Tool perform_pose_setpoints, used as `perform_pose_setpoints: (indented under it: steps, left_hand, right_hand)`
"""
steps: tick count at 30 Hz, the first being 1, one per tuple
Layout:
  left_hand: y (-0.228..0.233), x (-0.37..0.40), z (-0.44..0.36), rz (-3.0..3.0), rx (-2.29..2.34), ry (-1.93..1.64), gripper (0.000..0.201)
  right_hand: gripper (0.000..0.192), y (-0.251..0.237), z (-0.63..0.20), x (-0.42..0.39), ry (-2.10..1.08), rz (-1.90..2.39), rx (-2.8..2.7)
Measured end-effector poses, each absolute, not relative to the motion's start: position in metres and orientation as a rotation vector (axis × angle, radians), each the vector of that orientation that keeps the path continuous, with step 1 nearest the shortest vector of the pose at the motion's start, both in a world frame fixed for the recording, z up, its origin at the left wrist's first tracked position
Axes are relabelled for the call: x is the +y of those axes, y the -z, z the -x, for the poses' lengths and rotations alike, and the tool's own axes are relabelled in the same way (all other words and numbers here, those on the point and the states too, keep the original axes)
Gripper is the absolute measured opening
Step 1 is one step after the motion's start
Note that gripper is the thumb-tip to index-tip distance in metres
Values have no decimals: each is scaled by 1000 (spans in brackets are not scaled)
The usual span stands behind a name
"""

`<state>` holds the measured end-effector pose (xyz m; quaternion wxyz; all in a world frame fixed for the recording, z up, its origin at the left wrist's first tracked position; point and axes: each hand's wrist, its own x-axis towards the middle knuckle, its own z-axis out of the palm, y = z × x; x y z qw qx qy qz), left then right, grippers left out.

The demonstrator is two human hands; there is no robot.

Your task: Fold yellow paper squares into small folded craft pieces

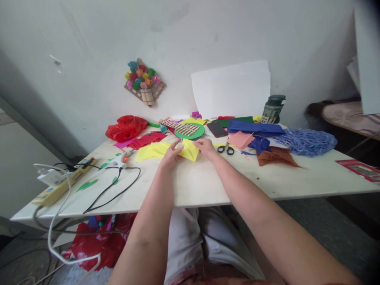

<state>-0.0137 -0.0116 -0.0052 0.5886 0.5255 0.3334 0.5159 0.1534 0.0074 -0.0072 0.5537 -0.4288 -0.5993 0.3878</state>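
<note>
Between my hands, above the middle of the white table, is a small piece of yellow paper (190, 150). My left hand (171, 154) grips its left side, and my right hand (205, 147) pinches its upper right edge. A larger yellow paper sheet (151, 151) lies flat just left of my left hand. Black-handled scissors (226, 149) rest on the table to the right of my right hand. Behind my hands sits a green disc (196, 132) with a lattice of pale sticks across it.
A glue gun (119, 160) with a black cord lies left, near a power strip (63, 184). Red paper (148, 140), a phone (217, 129), blue paper (255, 127), brown paper (276, 157), blue string (308, 141) and a bottle (273, 109) line the back and right.
</note>
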Motion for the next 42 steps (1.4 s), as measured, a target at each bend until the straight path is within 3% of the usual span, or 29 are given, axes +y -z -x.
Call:
perform_pose_setpoints:
  steps: [4,17,27,42]
  left_hand:
    - [10,-7,15,-1247,803,-1203,78]
    - [12,-2,16,-1211,877,-1260,68]
    - [16,0,18,-1217,889,-1212,32]
    - [17,4,18,-1268,943,-1232,41]
  right_hand:
    - [19,5,-153,6,-939,1008,-1382]
    - [14,2,-153,0,-1034,1061,-1495]
    - [11,2,-152,0,-1018,1033,-1464]
    - [10,6,-152,1,-1052,1060,-1513]
